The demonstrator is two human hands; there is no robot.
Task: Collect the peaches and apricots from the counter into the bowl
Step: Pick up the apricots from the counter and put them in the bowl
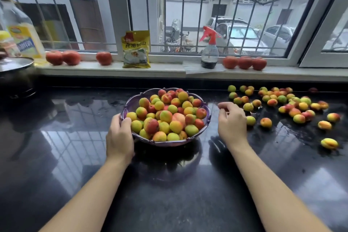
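Black stone: we see a glossy dark table (169, 184) under the window, wet in patches on its right part.
Bowl: a purple, scallop-rimmed glass bowl (208, 117) stands at the middle of the table, heaped above its rim with fruit in the bowl (165, 117), yellow, green and red.
Left hand: our left hand (119, 140) holds the bowl at its near left rim, the thumb hooked over the edge beside a yellow fruit, the fingers hidden under the wall.
Right hand: our right hand (232, 123) hovers just right of the bowl, apart from it; its grip is loosely curled, thumb and fingertips drawn near one another, and we see nothing held in it.
Loose fruit: loose peaches and apricots (293, 105) lie scattered over the right part of the table, thickest at the back right; two of them sit just beside the right hand, and a single yellow one (329, 143) lies alone nearer to us at the far right.
Sill: on the windowsill (169, 68) behind we count six tomatoes (244, 62), three to the left and three to the right, a yellow packet (136, 49) upright between them, and a spray bottle (209, 51) with a red trigger.
Far left: an oil bottle (22, 34) and a pot lid (15, 64).
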